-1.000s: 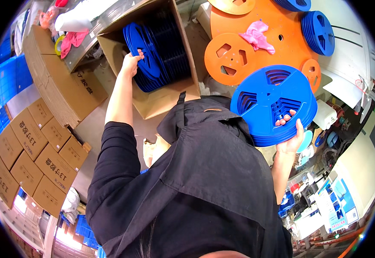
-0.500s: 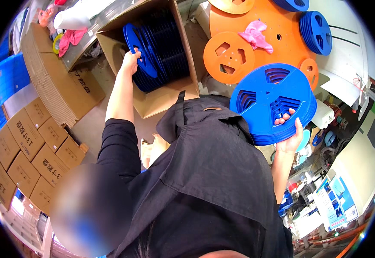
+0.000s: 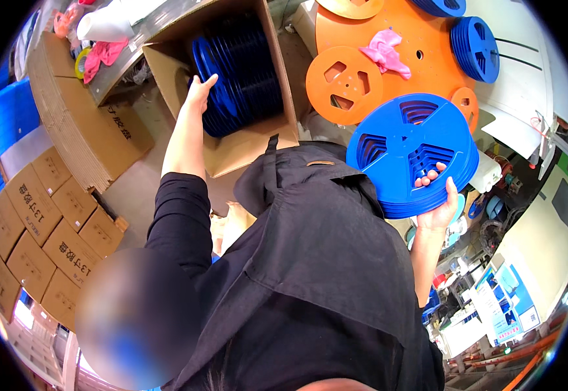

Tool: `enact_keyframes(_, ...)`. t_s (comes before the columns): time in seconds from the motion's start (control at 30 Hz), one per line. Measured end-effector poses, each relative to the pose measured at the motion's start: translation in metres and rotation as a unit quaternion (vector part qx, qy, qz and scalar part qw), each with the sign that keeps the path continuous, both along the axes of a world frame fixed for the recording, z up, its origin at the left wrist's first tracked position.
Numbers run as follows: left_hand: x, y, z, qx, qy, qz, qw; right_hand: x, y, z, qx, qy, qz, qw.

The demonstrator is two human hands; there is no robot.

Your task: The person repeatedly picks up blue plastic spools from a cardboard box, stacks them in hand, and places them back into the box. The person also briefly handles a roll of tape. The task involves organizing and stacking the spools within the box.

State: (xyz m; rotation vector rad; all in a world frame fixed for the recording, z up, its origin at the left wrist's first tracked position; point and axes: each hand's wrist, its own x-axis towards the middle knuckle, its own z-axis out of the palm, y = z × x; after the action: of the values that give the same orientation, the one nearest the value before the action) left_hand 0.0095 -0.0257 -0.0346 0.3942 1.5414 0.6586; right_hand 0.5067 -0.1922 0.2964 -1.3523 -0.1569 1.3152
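Observation:
A stack of blue plastic reels (image 3: 388, 153) with cut-out windows rests in my right hand (image 3: 437, 195). My fingers reach through a window of the stack and the thumb lies along its outer edge. At the mouth of an open cardboard box (image 3: 248, 153), my left hand (image 3: 197, 98) is open, thumb and forefinger apart, beside the near end of a row of blue reels (image 3: 241, 75). Those reels stand on edge, packed side by side in the box. Part of the row is in shadow.
Beyond the stack stands a large orange disc (image 3: 421, 39) with smaller orange plates (image 3: 344, 85), a pink cloth (image 3: 386, 52) and more blue reels (image 3: 475, 50). Flattened cartons (image 3: 95, 117) lean at left, above closed cardboard boxes (image 3: 46, 228). A metal table (image 3: 124, 65) borders the open box.
My left hand has let go of the nearest reel in the box, which now stands straighter against the row. My right hand and its stack are almost unchanged.

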Motion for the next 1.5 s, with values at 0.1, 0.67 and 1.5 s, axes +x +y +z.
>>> enact_keyframes(0.1, 0.004, -0.011, 0.005, -0.001, 0.17, -0.01, 0.985, -0.005, 0.001, 0.001, 0.032, 0.003, 0.0, 0.999)
enact_keyframes(0.67, 0.121, -0.099, 0.218, 0.627, 0.324, -0.354, 0.614, -0.025, 0.018, 0.022, 0.386, 0.292, 0.185, 0.856)
enact_keyframes(1.5, 0.057, -0.163, 0.232, 0.213, -0.479, 0.034, 0.851, -0.05, 0.026, 0.021, 0.142, 0.085, 0.141, 0.976)
